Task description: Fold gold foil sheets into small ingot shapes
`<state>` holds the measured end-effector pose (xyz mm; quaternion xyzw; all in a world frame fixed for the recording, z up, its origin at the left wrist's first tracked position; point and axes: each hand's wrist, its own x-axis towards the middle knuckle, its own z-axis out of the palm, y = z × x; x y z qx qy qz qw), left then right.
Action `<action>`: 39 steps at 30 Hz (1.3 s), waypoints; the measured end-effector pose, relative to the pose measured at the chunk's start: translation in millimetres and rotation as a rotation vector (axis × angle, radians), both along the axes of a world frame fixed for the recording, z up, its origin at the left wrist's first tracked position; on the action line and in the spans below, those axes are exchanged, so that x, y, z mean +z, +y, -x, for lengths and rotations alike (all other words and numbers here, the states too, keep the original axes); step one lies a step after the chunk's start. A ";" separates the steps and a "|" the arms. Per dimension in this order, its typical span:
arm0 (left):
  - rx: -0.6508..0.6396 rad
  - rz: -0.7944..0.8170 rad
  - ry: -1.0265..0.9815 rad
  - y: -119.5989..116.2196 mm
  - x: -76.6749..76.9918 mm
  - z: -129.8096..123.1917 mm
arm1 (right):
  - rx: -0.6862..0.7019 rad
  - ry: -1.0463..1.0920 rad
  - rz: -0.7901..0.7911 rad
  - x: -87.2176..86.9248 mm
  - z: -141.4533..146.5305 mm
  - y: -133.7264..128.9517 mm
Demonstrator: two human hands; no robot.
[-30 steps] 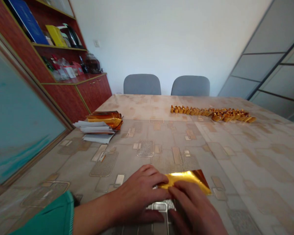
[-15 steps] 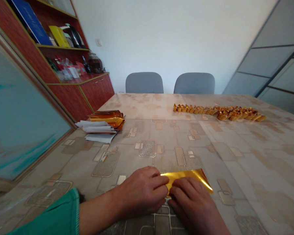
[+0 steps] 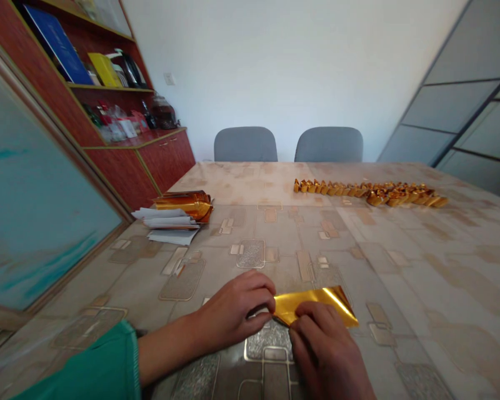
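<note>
A folded sheet of gold foil paper lies on the table in front of me, its right end slanted to a corner. My left hand is at the paper's left tip, with fingers curled and thumb brought in toward them. Over the lower edge near the middle, my right hand grips the paper between thumb and bent fingers. Part of the lower edge is hidden under the right fingers.
A stack of gold foil sheets with white paper backs lies at the left. Rows of small folded gold foil pieces stand at the back right. Two grey chairs are behind the patterned table.
My left hand has drawn back leftward from the middle of the foil paper to its left tip, uncovering more of it. The right hand keeps its hold on the lower edge.
</note>
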<state>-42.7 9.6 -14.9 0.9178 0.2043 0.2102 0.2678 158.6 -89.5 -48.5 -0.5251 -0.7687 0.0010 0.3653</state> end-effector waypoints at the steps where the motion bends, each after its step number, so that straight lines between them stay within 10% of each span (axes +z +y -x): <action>1: 0.030 -0.009 0.001 1.1 -1.5 -0.2 | -0.009 0.007 -0.008 0.1 -0.1 0.3; 39: -0.030 -0.240 0.174 34.4 0.4 -16.3 | -0.424 -0.212 0.021 -12.2 5.6 10.7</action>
